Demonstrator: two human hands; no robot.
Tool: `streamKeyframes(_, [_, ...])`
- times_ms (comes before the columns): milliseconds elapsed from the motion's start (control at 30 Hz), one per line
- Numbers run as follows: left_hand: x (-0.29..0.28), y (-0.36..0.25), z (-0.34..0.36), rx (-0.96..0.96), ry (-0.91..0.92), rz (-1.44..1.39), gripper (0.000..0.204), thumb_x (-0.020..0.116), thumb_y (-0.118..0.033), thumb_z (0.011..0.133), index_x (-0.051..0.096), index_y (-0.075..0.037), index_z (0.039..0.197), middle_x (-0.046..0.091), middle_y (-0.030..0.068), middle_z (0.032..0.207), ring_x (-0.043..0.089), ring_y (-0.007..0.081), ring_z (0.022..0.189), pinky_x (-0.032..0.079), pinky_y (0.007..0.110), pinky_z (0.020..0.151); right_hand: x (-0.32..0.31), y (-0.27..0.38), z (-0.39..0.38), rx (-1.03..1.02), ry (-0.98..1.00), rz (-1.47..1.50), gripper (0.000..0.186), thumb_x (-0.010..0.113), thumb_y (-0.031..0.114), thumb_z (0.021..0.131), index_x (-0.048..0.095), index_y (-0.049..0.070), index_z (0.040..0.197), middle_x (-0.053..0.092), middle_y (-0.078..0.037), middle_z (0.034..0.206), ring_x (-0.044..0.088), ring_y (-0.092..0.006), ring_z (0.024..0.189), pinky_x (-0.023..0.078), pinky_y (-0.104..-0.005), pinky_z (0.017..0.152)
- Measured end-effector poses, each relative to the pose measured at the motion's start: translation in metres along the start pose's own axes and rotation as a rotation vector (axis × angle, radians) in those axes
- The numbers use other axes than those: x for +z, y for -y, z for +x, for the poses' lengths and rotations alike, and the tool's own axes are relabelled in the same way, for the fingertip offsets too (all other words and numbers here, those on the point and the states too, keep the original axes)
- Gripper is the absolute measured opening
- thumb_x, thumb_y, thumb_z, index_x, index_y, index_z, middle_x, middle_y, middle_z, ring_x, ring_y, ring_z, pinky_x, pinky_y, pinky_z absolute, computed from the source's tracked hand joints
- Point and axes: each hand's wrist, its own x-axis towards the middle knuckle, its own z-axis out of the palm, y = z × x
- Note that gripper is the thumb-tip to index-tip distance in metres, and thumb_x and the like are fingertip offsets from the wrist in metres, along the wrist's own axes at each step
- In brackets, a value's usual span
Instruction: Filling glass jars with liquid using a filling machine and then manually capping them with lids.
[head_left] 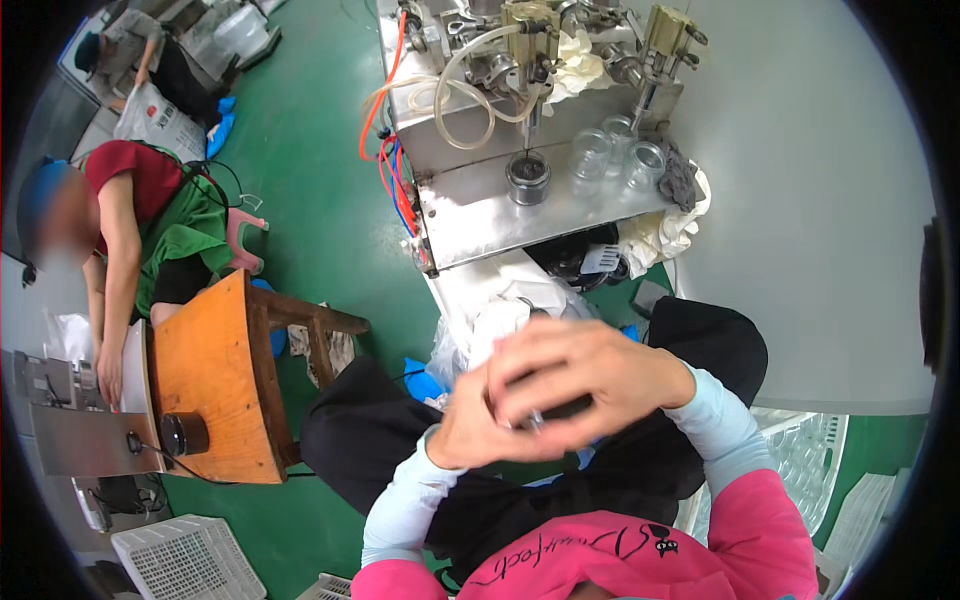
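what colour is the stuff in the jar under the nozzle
Nearly black; the stuff shows best in the head view.

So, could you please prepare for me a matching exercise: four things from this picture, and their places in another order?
1. Jar with dark contents
2. Clear glass jars
3. Orange hose
4. Left hand and right hand

A. Around a small, blurred object
B. Under the nozzle
C. At the left side of the metal machine
D. Beside the grey cloth

Pairs: 1-B; 2-D; 3-C; 4-A
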Motion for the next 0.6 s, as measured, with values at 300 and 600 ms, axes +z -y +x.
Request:
streamKeyframes(300, [-0.017,0.019,-0.013,-0.055,-0.534,0.207,0.058,0.080,-0.012,0.057,0.052,0.000,0.107,0.051,0.0104,0.103,0.052,0.0212,0.098,0.043,0.031,0.084,0.033,-0.033,0.018,0.242,-0.199,-0.057,0.044,0.065,0.015,0.072,0.057,0.006,0.114,0.049,-0.013,0.123,0.046,-0.0289,0.115,0.036,-0.0368,0.096])
streamKeyframes(600, [-0.209,-0.018,-0.087,-0.130,-1.150,0.551,0.071,0.073,-0.001,0.060,0.041,-0.002,0.123,0.055,0.0058,0.100,0.054,0.0159,0.089,0.047,0.028,0.077,0.001,-0.059,-0.026,0.471,-0.360,0.023,0.041,0.060,0.008,0.080,0.052,0.002,0.119,0.050,-0.011,0.119,0.055,-0.0202,0.101,0.043,-0.0306,0.088])
